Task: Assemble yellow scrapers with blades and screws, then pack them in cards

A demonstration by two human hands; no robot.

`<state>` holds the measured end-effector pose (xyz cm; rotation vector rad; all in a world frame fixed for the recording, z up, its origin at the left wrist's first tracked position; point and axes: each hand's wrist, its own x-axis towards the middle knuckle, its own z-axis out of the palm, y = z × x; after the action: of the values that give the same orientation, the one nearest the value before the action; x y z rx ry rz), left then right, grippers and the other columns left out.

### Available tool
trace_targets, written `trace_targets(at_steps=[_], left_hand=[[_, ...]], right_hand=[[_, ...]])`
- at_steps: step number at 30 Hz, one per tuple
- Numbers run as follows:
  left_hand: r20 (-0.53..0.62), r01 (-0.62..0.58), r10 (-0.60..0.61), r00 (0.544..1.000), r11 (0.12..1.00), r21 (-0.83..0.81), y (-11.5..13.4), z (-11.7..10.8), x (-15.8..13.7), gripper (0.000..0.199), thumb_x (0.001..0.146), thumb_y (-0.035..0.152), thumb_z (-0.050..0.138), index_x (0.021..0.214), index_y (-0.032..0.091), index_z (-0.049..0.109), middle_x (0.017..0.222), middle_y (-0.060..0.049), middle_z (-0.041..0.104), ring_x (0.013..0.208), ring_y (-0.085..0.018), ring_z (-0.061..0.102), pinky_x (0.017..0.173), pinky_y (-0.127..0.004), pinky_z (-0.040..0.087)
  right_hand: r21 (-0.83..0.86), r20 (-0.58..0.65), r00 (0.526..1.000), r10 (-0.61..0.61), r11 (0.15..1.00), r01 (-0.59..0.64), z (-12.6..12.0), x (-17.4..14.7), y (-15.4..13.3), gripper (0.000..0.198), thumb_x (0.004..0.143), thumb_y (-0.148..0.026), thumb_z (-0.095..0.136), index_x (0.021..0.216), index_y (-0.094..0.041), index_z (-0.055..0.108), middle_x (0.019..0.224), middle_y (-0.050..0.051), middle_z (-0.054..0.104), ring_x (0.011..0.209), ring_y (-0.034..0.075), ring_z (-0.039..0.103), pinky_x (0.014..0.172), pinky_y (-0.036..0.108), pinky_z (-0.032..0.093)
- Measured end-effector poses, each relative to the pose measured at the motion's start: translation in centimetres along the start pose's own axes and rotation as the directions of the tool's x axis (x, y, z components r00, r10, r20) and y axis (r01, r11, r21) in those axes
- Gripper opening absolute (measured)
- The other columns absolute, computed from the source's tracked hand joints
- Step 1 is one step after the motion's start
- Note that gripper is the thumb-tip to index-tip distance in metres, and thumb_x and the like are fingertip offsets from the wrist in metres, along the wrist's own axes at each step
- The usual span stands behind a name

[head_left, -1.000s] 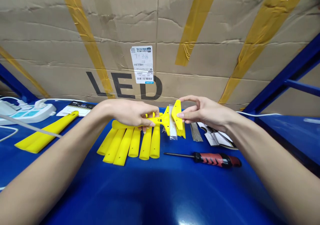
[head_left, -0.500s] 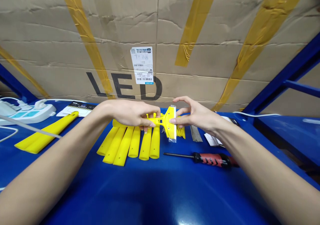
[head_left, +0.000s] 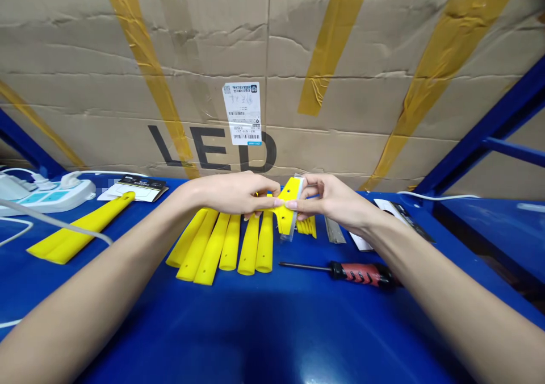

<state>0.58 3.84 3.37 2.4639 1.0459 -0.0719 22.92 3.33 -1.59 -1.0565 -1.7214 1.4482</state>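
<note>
A yellow scraper head (head_left: 289, 191) with a clear-edged blade strip along its right side is held up between both hands. My left hand (head_left: 242, 193) is closed on its narrow neck, the thumb lying along it. My right hand (head_left: 326, 199) pinches the wide blade end, thumb in front and fingers behind. Beneath and left of the hands, several yellow tubular handles (head_left: 212, 250) lie side by side on the blue surface (head_left: 255, 333). Small yellow pieces (head_left: 306, 226) and grey metal blades (head_left: 335, 230) lie behind and below my right hand.
A red and black screwdriver (head_left: 361, 273) lies in front of my right forearm. To the left are a yellow scraper handle piece (head_left: 80, 230), printed cards (head_left: 140, 187) and a white power strip (head_left: 55, 196) with cables. More cards (head_left: 395, 216) lie right; a large cardboard box (head_left: 272, 43) stands behind.
My right hand's fingers have closed onto the blade end. The scraper head has tilted slightly, and my left thumb has slid toward its wide part.
</note>
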Motion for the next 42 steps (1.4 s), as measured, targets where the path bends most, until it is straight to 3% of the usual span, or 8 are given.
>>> trace_targets(at_steps=[12,21,27,33,39,42], left_hand=[[0.012,-0.017,0.016,1.000,0.999,0.050,0.6,-0.2,-0.2,0.032,0.103,0.046,0.040,0.090,0.021,0.055,0.076,0.001,0.064,0.062,-0.013,0.059,0.060,-0.026,0.040],[-0.027,-0.063,0.067,0.997,0.991,0.121,0.0,-0.2,0.0,0.037,0.100,0.052,0.045,0.083,0.020,0.055,0.075,0.001,0.061,0.066,-0.014,0.052,0.060,-0.027,0.035],[-0.064,-0.069,0.079,0.995,0.988,0.141,-0.3,-0.5,-0.2,0.039,0.100,0.052,0.044,0.080,0.020,0.053,0.073,0.002,0.055,0.064,-0.013,0.047,0.059,-0.028,0.032],[-0.120,-0.053,0.068,0.991,0.991,0.123,0.3,-0.5,-0.4,0.044,0.099,0.056,0.045,0.075,0.020,0.051,0.067,0.003,0.050,0.060,-0.012,0.043,0.055,-0.027,0.029],[-0.153,-0.051,0.077,0.985,0.985,0.165,0.4,-0.6,-0.3,0.046,0.097,0.054,0.047,0.070,0.018,0.055,0.063,0.002,0.046,0.057,-0.011,0.037,0.054,-0.028,0.026],[-0.138,-0.032,0.051,0.989,0.990,0.141,0.3,-1.1,-0.6,0.044,0.095,0.054,0.050,0.072,0.018,0.058,0.062,0.002,0.049,0.055,-0.011,0.039,0.053,-0.027,0.027]], right_hand=[[0.015,0.068,0.997,0.026,1.000,-0.027,-0.2,-0.7,-0.9,0.038,0.070,-0.032,0.090,0.098,-0.017,0.069,0.080,0.003,0.077,0.068,0.013,0.069,0.069,0.026,0.059],[0.016,0.031,1.000,-0.001,1.000,0.001,0.1,-0.5,-1.0,0.035,0.067,-0.031,0.092,0.083,-0.016,0.065,0.069,0.001,0.075,0.060,0.011,0.067,0.061,0.021,0.056],[0.026,0.031,0.999,-0.036,0.999,0.035,-0.4,-0.4,-0.6,0.036,0.072,-0.039,0.089,0.094,-0.016,0.071,0.075,0.002,0.076,0.069,0.013,0.071,0.074,0.028,0.060],[-0.037,-0.031,0.994,-0.103,0.994,0.102,-0.3,-0.4,-0.9,0.034,0.071,-0.039,0.089,0.073,-0.017,0.064,0.064,0.002,0.071,0.063,0.013,0.068,0.067,0.027,0.058],[-0.030,-0.066,0.992,-0.106,0.994,0.104,0.2,-0.2,-0.8,0.037,0.067,-0.040,0.091,0.074,-0.018,0.063,0.064,0.001,0.071,0.063,0.014,0.068,0.069,0.030,0.058],[0.014,-0.028,0.997,-0.077,0.997,0.078,0.0,-0.2,-0.8,0.037,0.069,-0.043,0.090,0.084,-0.017,0.068,0.072,0.003,0.074,0.070,0.015,0.071,0.074,0.030,0.059]])
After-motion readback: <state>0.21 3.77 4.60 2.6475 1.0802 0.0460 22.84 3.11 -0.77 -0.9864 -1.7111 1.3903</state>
